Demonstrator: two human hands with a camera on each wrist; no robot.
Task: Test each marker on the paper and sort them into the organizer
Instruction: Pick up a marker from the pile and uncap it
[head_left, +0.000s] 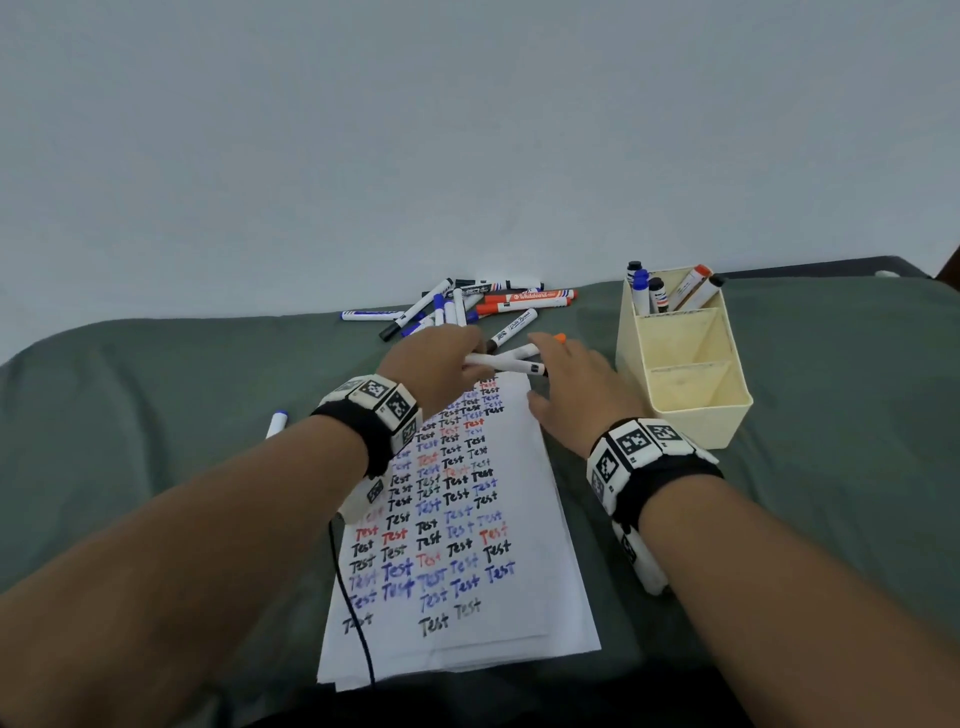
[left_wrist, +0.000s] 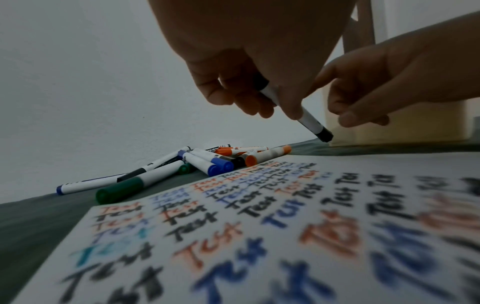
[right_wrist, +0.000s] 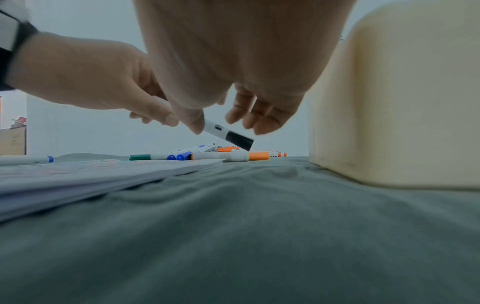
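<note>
Up near the frame's center, my left hand (head_left: 439, 358) pinched a black-capped marker (left_wrist: 309, 121), right hand (head_left: 576, 384) spread beside it; light, stiff, slick barrel, so grip mid-body.

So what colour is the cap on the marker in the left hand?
Black. The marker in the left hand shows it best in the left wrist view.
</note>
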